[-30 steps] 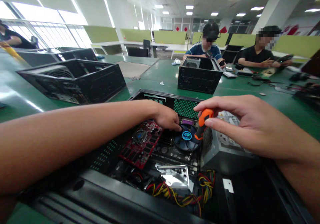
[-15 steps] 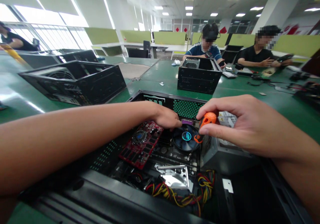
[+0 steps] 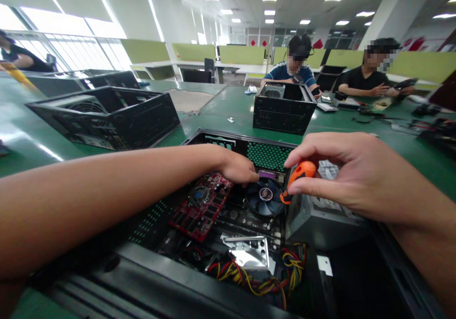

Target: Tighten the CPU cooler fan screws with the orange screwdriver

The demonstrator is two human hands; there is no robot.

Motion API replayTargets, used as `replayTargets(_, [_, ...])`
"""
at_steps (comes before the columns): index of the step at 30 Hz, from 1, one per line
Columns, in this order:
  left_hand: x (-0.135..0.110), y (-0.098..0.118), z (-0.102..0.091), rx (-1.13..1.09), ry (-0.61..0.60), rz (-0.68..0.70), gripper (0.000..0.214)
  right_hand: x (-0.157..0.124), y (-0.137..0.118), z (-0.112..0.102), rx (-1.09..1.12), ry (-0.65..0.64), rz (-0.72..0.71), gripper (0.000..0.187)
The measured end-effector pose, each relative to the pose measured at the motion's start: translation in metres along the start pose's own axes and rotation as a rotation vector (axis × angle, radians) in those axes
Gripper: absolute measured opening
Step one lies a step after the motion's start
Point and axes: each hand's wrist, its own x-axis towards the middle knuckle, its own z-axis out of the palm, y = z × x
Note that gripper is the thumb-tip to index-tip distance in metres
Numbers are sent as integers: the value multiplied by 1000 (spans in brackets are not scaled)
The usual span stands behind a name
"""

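Green table [image 3: 210, 117] behind; right hand [image 3: 338, 167] holds orange screwdriver [image 3: 302, 172], tip obscured; left hand [image 3: 238, 167] beside fan [image 3: 264, 198], grasp unclear.

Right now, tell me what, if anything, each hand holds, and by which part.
The right hand holds an orange screwdriver by its handle. Whether the left hand, beside the fan, holds anything cannot be told.

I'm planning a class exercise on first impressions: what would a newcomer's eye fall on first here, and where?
Probably the bright orange-and-black handle, held in the right hand just right of the round dark fan. Next might come the red circuit board, left of the fan inside the open computer case. The red, yellow and black cables also catch the eye, nearer the viewer.
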Motion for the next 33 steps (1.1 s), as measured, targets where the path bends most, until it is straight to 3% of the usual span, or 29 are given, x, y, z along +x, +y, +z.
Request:
replayTargets(3, [-1,1,-1,-3,-1,2,45,-1,0,0,5,-25,-5,8])
replayTargets(9, [-3,3,-2,-15,-11,-13,47,-5,1,1,-19,-54,-28,39])
replayTargets(14, [-3,2,-1,-16,10,-17,44,-2,-2,-1,-40,-65,48,18])
replayTargets(17, [-2,0,-1,-9,11,-9,42,-1,-3,-1,-28,-90,26,16])
replayTargets(21, [-1,-2,0,-56,22,-3,44,-3,-1,0,-36,0,3,31])
replayTargets(26, [-1,-2,0,-23,13,-23,41,-1,8,2,-206,262,84,30])
replayTargets(33, [-3,-2,1,15,-4,-10,67,2,14,4,-329,210,70,32])
